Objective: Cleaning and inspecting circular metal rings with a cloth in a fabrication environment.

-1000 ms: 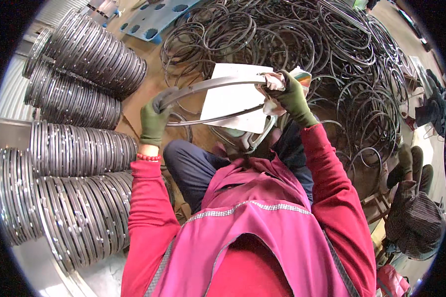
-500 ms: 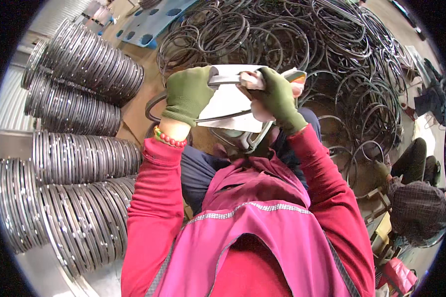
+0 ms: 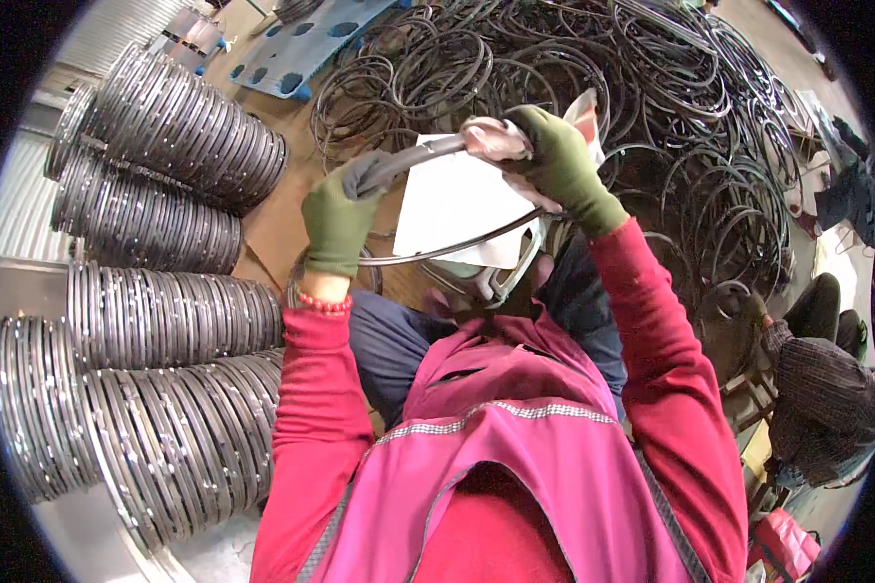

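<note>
I hold up a dark, thin ring (image 3: 420, 155) over my lap, its lower arc curving back toward my knees. My left hand (image 3: 345, 214), in a green glove with grey fingers, is closed around the ring's left part. In a matching glove, my right hand (image 3: 561, 167) presses a crumpled pinkish-white cloth (image 3: 496, 139) around the ring's upper right part. Some of the cloth sticks out beyond that hand. Behind the ring is a white sheet (image 3: 452, 209), resting on a pale frame (image 3: 501, 289) between my knees.
Tall stacks of similar rings (image 3: 180, 428) stand on the left. Loose rings (image 3: 437, 73) lie in a big heap ahead and to the right. A blue pallet (image 3: 306, 44) is at the far left. Another person (image 3: 817, 398) sits at the right, near a pink bag (image 3: 786, 544).
My left hand has moved left and down, and the ring now slants down to the left. My right hand, with the cloth, has shifted slightly right and up.
</note>
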Demonstrator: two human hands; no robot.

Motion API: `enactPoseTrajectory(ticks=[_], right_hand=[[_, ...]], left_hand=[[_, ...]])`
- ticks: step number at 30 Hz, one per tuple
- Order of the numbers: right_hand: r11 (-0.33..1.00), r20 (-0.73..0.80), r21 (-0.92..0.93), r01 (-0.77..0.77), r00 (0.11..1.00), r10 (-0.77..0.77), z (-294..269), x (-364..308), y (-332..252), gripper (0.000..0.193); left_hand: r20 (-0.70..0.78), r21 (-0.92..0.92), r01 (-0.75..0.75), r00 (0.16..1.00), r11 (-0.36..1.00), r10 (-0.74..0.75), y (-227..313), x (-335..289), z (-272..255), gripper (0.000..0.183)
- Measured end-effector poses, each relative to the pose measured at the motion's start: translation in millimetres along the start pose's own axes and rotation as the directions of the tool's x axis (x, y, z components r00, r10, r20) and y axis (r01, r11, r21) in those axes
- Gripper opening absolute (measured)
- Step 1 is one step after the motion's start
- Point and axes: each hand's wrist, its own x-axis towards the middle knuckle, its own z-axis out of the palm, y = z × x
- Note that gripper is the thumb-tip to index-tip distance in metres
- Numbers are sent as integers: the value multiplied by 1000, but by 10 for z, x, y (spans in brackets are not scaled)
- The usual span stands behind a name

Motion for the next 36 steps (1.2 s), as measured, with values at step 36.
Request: enactPoseTrajectory(ticks=[36], right_hand=[[786,-663,588,193,671,331,-298,765,270,36]], left_hand=[[-44,149,128,991,981,-123,-144,-182,-157,27]])
